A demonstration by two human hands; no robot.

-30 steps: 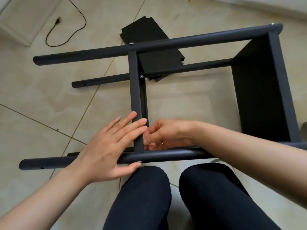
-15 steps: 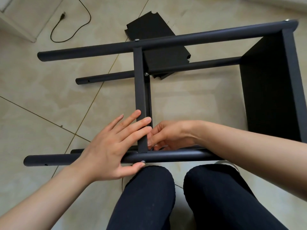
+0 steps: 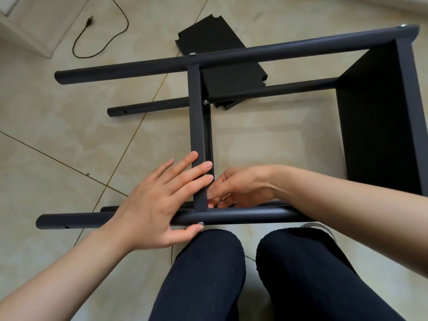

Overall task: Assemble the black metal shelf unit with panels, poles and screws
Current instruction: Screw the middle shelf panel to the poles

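The left hand [image 3: 152, 205] lies flat, fingers straight, across the edge of the middle panel [image 3: 198, 140], its thumb reaching under the near pole [image 3: 231, 216] and touching a screw head [image 3: 201, 223] there; that grip is open and pressing, not clasping. Just to its right, behind the panel's lower end, the right hand [image 3: 240, 188] has its fingers curled in toward the joint where panel meets pole, but whether they pinch a screw or nut there cannot be told, since the panel hides the fingertips. Over the last second neither hand has shifted on the frame; only the view has drifted a little, which suggests a slow fastening step at this corner is in hand, the left bracing while the right works. Beyond the grip, the panel runs up to the far pole [image 3: 231, 56], where a screw already sits, and a lower pole [image 3: 150, 107] crosses behind it. Further right stands the end panel [image 3: 375, 117], already joined. A spare panel [image 3: 220, 54] lies on the floor [image 3: 69, 140] past the far pole, so at least one more shelf likely remains. A cable [image 3: 102, 31] trails at the far left.
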